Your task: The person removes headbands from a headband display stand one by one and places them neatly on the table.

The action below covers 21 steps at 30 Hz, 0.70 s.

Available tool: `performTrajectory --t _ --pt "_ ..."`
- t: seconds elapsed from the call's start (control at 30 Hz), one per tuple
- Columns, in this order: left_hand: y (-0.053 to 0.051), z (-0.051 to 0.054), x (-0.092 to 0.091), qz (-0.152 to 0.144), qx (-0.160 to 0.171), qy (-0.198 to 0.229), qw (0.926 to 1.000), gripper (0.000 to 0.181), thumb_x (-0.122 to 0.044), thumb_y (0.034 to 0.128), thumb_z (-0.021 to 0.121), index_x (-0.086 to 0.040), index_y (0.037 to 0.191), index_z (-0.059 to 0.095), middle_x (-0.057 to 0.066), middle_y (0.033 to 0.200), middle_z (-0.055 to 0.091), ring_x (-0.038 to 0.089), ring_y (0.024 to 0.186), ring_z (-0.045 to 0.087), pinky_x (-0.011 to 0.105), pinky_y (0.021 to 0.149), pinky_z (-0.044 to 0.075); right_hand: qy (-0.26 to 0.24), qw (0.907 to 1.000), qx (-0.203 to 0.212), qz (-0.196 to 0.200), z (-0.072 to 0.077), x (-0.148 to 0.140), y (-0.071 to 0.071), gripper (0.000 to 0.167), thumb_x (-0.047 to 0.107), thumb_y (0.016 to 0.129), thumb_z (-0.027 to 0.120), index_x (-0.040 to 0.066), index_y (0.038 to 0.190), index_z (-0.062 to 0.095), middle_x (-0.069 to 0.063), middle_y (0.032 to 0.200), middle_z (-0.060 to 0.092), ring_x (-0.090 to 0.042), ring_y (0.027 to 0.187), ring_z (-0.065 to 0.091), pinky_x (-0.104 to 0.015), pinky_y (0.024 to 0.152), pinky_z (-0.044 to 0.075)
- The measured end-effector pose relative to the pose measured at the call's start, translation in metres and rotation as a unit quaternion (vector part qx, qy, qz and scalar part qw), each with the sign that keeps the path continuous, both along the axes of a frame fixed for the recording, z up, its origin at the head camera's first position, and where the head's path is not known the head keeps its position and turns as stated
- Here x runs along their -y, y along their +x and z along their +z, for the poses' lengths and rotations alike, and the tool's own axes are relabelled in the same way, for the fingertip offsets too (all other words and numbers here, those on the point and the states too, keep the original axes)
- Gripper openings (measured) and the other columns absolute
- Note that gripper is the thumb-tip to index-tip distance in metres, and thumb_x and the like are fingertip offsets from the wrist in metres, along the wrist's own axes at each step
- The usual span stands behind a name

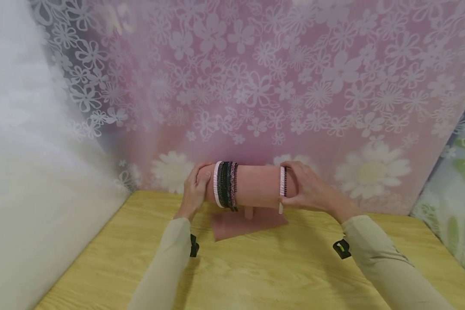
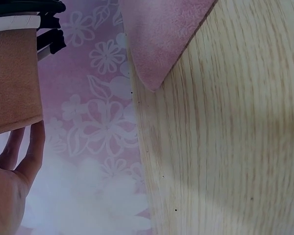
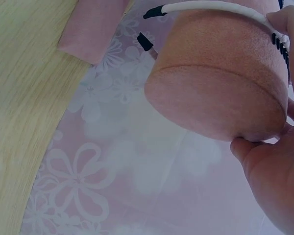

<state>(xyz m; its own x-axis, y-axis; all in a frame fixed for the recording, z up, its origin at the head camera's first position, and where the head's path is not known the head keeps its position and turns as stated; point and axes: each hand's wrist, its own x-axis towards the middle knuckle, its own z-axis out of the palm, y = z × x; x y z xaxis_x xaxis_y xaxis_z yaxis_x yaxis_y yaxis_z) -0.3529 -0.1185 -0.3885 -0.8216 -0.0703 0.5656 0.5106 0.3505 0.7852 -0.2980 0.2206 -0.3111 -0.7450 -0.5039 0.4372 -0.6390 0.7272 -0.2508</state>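
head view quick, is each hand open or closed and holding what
Left hand: closed, gripping the left end of the pink cylinder.
Right hand: closed, holding the pale headband around the cylinder's right end.

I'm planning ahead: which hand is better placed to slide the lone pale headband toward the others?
Likely the right hand: it touches the lone pale headband, while the left hand grips the pink cylinder beyond the other headbands.
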Motion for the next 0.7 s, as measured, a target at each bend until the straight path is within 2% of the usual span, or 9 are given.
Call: performTrajectory --t 0.13,0.23,0.37,0.57,0.7 --pt "-0.0012 -0.0012 0.0007 -0.007 -0.003 -0.002 1.0000 0.040 -0.039 0.1049 0.051 -0.020 0.138 0.061 0.000 0.145 0.060 0.027 0.133 0.057 0.051 0.114 0.041 -0.010 0.9998 -0.014 0.008 -0.0023 0.0006 -0.0015 0.085 0.028 0.073 0.085 -0.003 0.140 0.043 -0.026 0.133 0.055 -0.042 0.120 0.056 -0.060 0.102 0.046" --pt "-0.0007 0.0000 0.0009 -0.002 -0.004 -0.006 1.0000 0.039 -0.039 0.1049 0.050 -0.021 0.138 0.061 -0.001 0.145 0.060 0.027 0.133 0.056 0.051 0.114 0.040 -0.014 0.9997 -0.018 0.011 -0.0027 0.0011 -0.0023 0.084 0.027 0.073 0.085 -0.003 0.140 0.044 -0.026 0.132 0.055 -0.043 0.120 0.056 -0.061 0.101 0.046" --pt "0.0008 -0.0012 0.0021 0.008 -0.001 -0.006 1.0000 0.037 -0.039 0.1043 0.050 -0.026 0.136 0.062 -0.003 0.144 0.060 0.026 0.132 0.057 0.051 0.113 0.041 -0.008 0.9999 -0.009 0.010 -0.0016 0.0017 -0.0016 0.084 0.029 0.074 0.085 -0.003 0.141 0.044 -0.025 0.134 0.055 -0.042 0.121 0.056 -0.060 0.102 0.047" --pt "-0.0016 -0.0002 0.0011 -0.005 -0.003 -0.006 1.0000 0.039 -0.041 0.1045 0.049 -0.023 0.138 0.061 -0.003 0.143 0.060 0.025 0.132 0.057 0.051 0.113 0.041 0.004 0.9995 0.029 -0.013 0.0042 -0.0040 -0.0007 0.087 0.030 0.077 0.085 0.000 0.145 0.042 -0.023 0.140 0.053 -0.039 0.125 0.054 -0.059 0.105 0.045" --pt "-0.0032 -0.0006 -0.0004 -0.001 -0.007 -0.017 0.9998 0.040 -0.043 0.1045 0.048 -0.024 0.137 0.061 -0.003 0.143 0.060 0.025 0.132 0.057 0.051 0.112 0.042 0.008 0.9993 0.026 -0.025 0.0064 -0.0079 0.0023 0.085 0.031 0.076 0.086 0.001 0.145 0.045 -0.021 0.140 0.055 -0.038 0.124 0.056 -0.057 0.104 0.046"
